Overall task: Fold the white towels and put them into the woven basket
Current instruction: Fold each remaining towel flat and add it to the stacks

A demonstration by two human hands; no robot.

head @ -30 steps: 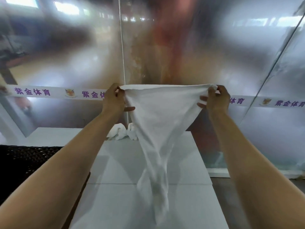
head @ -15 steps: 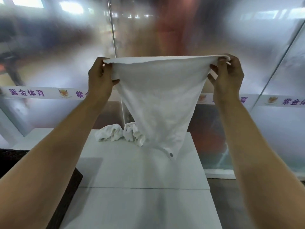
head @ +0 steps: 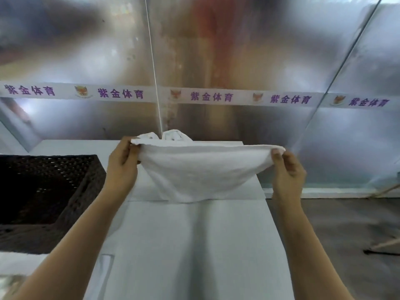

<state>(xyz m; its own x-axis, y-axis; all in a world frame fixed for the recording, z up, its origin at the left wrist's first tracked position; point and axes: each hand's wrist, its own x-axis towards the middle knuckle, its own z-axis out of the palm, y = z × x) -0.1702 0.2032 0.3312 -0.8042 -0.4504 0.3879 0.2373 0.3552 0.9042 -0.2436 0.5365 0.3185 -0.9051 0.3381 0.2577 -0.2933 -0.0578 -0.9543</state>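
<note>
A white towel [head: 201,169] is stretched between both hands above the white table [head: 194,245], sagging so its lower edge touches the tabletop. My left hand [head: 123,165] pinches its left corner and my right hand [head: 286,169] pinches its right corner. Behind the held towel, a crumpled heap of more white towels [head: 171,135] lies at the table's far edge, mostly hidden. The dark woven basket [head: 71,202] stands to the left of the table, beside my left forearm.
A frosted glass wall [head: 238,50] with a white printed band [head: 205,97] rises just behind the table. Grey floor [head: 346,234] lies to the right, with a thin wooden stick [head: 387,243] on it.
Both hands have come down from chest height with the towel, and its hanging end now rests on the table. The view has tilted so that the basket shows at left.
</note>
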